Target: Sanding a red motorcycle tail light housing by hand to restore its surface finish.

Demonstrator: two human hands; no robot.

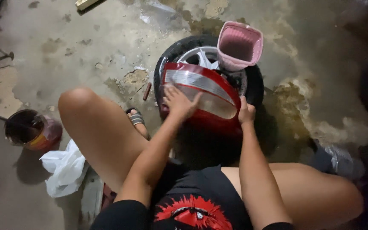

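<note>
Between bare knees on a stained concrete floor (107, 55): left hand (179, 103) pressed flat, fingers spread open, on a red tail-light lens (201, 91); right hand (246, 113) gripping its lower edge. Beneath, a tyre with alloy wheel (201, 55); beyond, a pink plastic basket (239, 44).

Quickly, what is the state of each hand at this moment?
Left hand: open, palm flat on the red and clear plastic tail light.
Right hand: fingers curled on the tail light's right edge, steadying it.
</note>
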